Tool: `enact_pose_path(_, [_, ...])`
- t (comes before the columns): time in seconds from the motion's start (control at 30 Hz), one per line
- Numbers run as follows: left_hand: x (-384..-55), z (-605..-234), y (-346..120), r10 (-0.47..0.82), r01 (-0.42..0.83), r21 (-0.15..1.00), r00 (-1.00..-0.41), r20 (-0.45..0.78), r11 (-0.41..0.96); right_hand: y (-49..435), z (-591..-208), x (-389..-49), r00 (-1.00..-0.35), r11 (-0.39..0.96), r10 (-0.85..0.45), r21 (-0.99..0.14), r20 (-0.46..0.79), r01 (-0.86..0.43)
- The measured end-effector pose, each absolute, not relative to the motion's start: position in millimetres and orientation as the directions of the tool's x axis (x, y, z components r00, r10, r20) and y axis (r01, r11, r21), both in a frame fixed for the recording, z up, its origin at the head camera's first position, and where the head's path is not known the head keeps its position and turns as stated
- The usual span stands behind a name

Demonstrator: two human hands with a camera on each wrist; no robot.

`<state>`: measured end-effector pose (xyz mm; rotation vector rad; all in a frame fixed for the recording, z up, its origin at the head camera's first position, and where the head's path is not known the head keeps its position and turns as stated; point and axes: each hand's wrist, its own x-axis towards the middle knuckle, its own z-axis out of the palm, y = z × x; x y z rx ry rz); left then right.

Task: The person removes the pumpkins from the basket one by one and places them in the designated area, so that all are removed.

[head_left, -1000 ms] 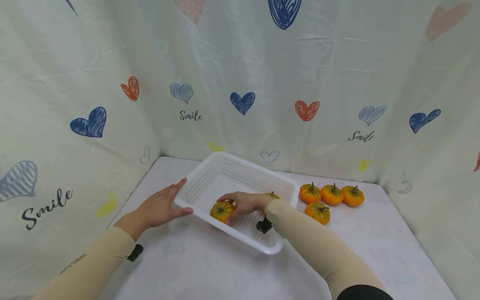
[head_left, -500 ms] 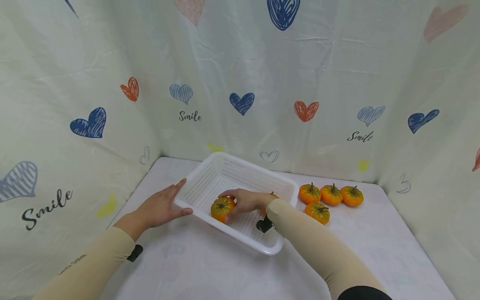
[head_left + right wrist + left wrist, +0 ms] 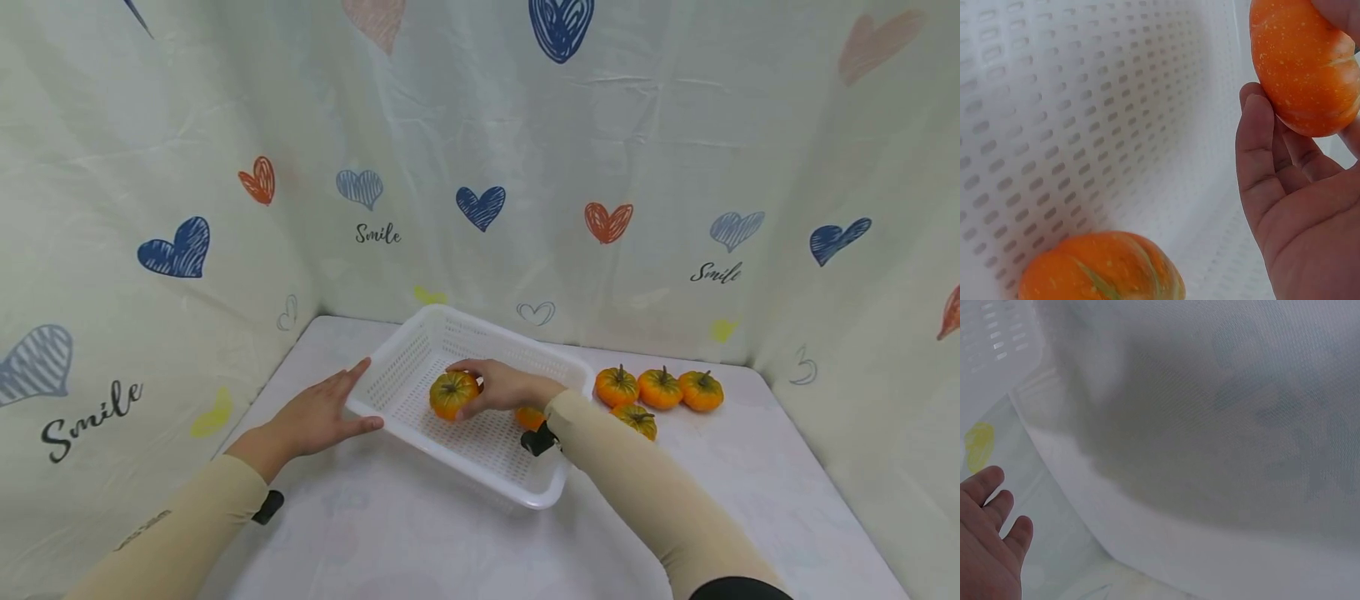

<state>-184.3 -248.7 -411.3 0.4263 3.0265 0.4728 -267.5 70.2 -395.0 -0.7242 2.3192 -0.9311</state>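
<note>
In the head view my right hand [image 3: 506, 390] pinches a small orange-and-green pumpkin [image 3: 452, 400] between thumb and fingers, above the floor of a white perforated plastic basket [image 3: 491, 483]. The right wrist view shows the fingers on the side of this pumpkin [image 3: 1304, 69]. A second pumpkin [image 3: 529, 417] lies in the basket, partly covered by my right wrist; its orange side also appears in the right wrist view. My left hand [image 3: 315, 414] rests at the basket's left corner, thumb and fingers spread along the rim. The left wrist view has its fingertips extended.
Several more pumpkins [image 3: 660, 389] sit in a cluster on the white-covered table [image 3: 750, 467], just right of the basket. A curtain [image 3: 420, 125] printed with hearts and lettering hangs behind the table and along both sides.
My right hand has lifted the pumpkin from near the basket's front wall, up and slightly to the right. My left hand has stayed at the corner.
</note>
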Motion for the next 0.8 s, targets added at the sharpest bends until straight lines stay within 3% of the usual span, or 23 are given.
enact_pose_path(0.8, [-185,-412,-248,0.278,0.269,0.293,-0.961,0.011,0.918,85,-382,-268,-0.729,0.571,-0.643,-0.781,-0.235,-0.252])
